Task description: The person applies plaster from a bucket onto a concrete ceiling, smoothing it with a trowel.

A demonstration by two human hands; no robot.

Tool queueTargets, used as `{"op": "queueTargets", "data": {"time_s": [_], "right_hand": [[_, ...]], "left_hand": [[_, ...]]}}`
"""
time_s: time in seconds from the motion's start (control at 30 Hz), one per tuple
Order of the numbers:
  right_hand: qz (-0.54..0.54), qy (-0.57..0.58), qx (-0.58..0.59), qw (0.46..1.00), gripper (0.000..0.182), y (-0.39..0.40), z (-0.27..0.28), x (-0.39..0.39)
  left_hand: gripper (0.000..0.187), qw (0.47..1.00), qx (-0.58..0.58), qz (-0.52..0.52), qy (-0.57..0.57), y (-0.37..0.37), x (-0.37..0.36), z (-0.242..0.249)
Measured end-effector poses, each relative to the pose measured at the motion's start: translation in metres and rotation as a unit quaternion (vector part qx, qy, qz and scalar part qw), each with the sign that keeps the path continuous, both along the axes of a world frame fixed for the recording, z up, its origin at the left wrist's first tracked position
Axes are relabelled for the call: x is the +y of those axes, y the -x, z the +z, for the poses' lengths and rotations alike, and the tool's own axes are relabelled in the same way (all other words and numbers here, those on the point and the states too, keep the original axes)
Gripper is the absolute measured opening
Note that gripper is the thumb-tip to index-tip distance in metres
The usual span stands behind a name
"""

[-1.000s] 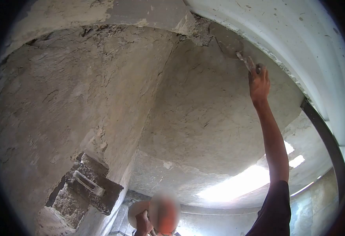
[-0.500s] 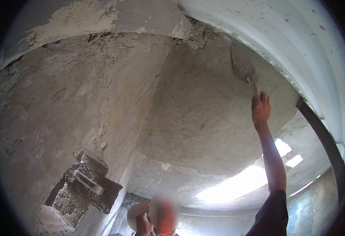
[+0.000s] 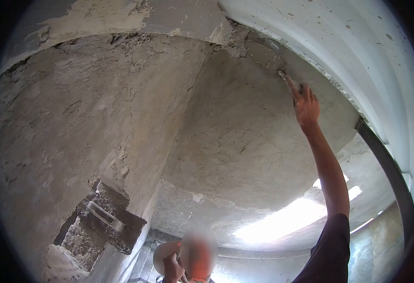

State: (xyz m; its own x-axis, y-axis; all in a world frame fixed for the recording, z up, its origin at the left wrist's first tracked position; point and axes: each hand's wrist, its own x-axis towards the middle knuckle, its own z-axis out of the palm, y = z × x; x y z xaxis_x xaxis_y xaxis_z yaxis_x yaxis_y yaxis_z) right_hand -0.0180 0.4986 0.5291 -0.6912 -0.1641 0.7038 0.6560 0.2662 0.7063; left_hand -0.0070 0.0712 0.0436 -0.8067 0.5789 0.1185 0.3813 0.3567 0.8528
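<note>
My right hand [image 3: 307, 107] is raised at the upper right, its fingers closed around the handle of a small trowel [image 3: 282, 73]. The mortar-coloured blade lies close to the grey plastered surface [image 3: 235, 122], below the rough upper edge; its outline is hard to tell from the plaster. My left hand does not show. At the lower left, a dirty flat float [image 3: 133, 230] with a pale loop handle [image 3: 105, 216] sits beside a rough block coated in mortar [image 3: 84, 243].
A person in orange [image 3: 198, 264], partly blurred, is at the bottom centre, with one hand [image 3: 173, 269] at a round pale object [image 3: 162, 257]. A dark curved bar [image 3: 388, 165] and a white ribbed surface [image 3: 358, 52] are on the right.
My right hand and the trowel have moved up and to the left across the plaster. The view has shifted slightly. The float stays in place.
</note>
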Motion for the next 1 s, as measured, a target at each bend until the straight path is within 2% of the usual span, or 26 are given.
{"op": "queueTargets", "data": {"time_s": [0.17, 0.37, 0.43, 0.53, 0.73, 0.77, 0.83, 0.93, 1.0], "right_hand": [[-0.013, 0.065, 0.012, 0.998, 0.067, -0.007, 0.013, 0.014], [-0.014, 0.100, 0.039, 0.994, 0.060, -0.013, 0.009, 0.025], [-0.025, 0.161, 0.056, 0.985, 0.060, -0.018, 0.002, 0.016], [-0.037, 0.224, 0.083, 0.970, 0.060, -0.038, -0.006, 0.004], [-0.018, 0.275, 0.152, 0.949, 0.061, -0.060, -0.038, -0.019], [-0.018, 0.276, 0.153, 0.949, 0.061, -0.057, -0.041, -0.017], [0.064, 0.210, 0.097, 0.971, 0.061, -0.046, -0.042, -0.011], [0.059, 0.186, 0.063, 0.979, 0.059, -0.014, -0.029, -0.011], [0.043, 0.183, 0.059, 0.980, 0.058, 0.002, -0.018, -0.002]], "left_hand": [[0.040, 0.999, -0.035, -0.023, 0.009, 0.002, 0.005, 0.000], [0.039, 0.998, -0.047, -0.031, 0.013, 0.000, 0.005, -0.001], [0.039, 0.997, -0.064, -0.037, 0.019, 0.000, 0.004, -0.003], [0.039, 1.000, -0.016, -0.021, -0.013, -0.002, 0.005, -0.009], [0.039, 0.998, -0.055, -0.040, -0.015, -0.001, 0.000, 0.021], [0.039, 0.997, -0.058, -0.045, -0.008, 0.000, 0.000, 0.020], [0.039, 0.997, -0.059, -0.050, 0.002, 0.000, -0.001, 0.020], [0.040, 0.997, -0.060, -0.050, 0.012, -0.001, -0.001, 0.015], [0.041, 0.998, 0.003, -0.039, 0.039, -0.001, -0.001, -0.009]]}}
